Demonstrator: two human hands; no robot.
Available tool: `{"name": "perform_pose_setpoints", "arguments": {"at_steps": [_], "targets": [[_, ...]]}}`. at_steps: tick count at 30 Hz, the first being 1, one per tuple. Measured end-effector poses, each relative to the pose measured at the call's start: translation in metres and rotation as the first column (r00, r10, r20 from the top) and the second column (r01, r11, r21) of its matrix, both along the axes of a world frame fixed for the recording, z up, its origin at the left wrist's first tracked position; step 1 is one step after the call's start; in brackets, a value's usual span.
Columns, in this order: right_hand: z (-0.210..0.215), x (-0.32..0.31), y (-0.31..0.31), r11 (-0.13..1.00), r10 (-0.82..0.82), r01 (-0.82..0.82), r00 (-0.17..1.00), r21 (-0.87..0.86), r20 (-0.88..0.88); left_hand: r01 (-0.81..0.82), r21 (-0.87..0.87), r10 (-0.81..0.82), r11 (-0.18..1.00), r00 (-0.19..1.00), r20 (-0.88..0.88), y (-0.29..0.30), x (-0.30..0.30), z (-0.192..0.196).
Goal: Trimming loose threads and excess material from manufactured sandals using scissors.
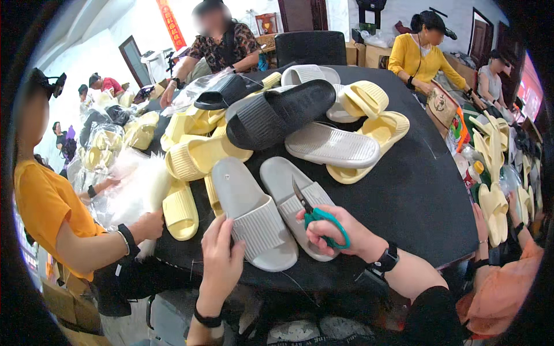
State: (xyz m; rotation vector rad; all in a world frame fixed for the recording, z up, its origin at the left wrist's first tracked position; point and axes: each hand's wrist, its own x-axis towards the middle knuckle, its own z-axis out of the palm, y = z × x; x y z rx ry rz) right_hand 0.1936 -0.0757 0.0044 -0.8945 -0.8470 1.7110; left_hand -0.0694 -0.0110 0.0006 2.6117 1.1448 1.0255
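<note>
My right hand [340, 230] is closed round the teal handles of a pair of scissors [326, 225], their dark blades slanting up and left above a grey slide sandal [283, 179]. A second grey slide sandal [259, 230] lies beside it to the left, toe strap toward me. Against that one's left edge rest the fingers of my left hand [222, 251], stretched out and holding nothing. Just beyond lies a heap of slides: a black slide [280, 115] on top, a light grey slide [332, 145] and several yellow slides [202, 155].
A black-covered table [427, 190] bears the heap. At left, a person in orange [63, 225] handles clear plastic bags [130, 190]. Other people sit across and at right, near more yellow slides [493, 213] and a paper bag [442, 106]. A black chair [310, 48] stands behind the table.
</note>
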Motion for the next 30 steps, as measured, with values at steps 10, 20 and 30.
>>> {"name": "perform_pose_setpoints", "arguments": {"at_steps": [10,20,30], "targets": [[0.006,0.043,-0.003,0.842,-0.481,-0.047,0.385,0.537,0.788,0.221,-0.337,-0.228,0.915,0.974,0.021,0.047,0.06,0.026],[-0.009,0.037,-0.02,0.954,-0.295,-0.008,0.138,0.298,0.946,0.284,-0.236,-0.276,0.929,0.959,0.067,0.046,0.058,0.01],[-0.003,0.066,-0.014,0.852,-0.52,0.283,0.36,0.441,0.775,0.136,-0.04,-0.141,0.99,0.929,-0.341,-0.005,0.032,0.0]]}}
